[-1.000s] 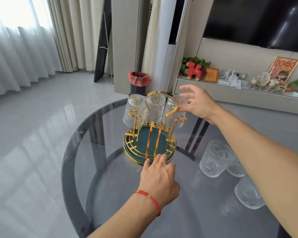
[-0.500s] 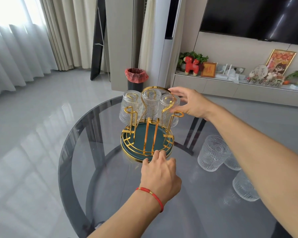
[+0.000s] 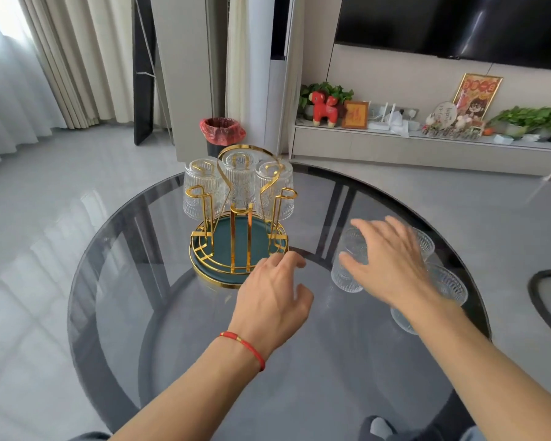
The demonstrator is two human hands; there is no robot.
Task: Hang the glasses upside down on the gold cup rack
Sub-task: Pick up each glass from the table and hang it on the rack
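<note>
At three o'clock of gold cup rack (image 3: pixel 239 246): right hand (image 3: pixel 392 265) spread open over nearest glass (image 3: pixel 347 272), grasping nothing; left hand (image 3: pixel 271 300) loose, empty. Hasty grab could topple neighbouring glasses (image 3: pixel 449 284).

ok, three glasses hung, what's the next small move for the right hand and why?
Probably close the right hand around the nearest glass on the table: the hand hovers open over it, and the rack has empty front hooks.
</note>
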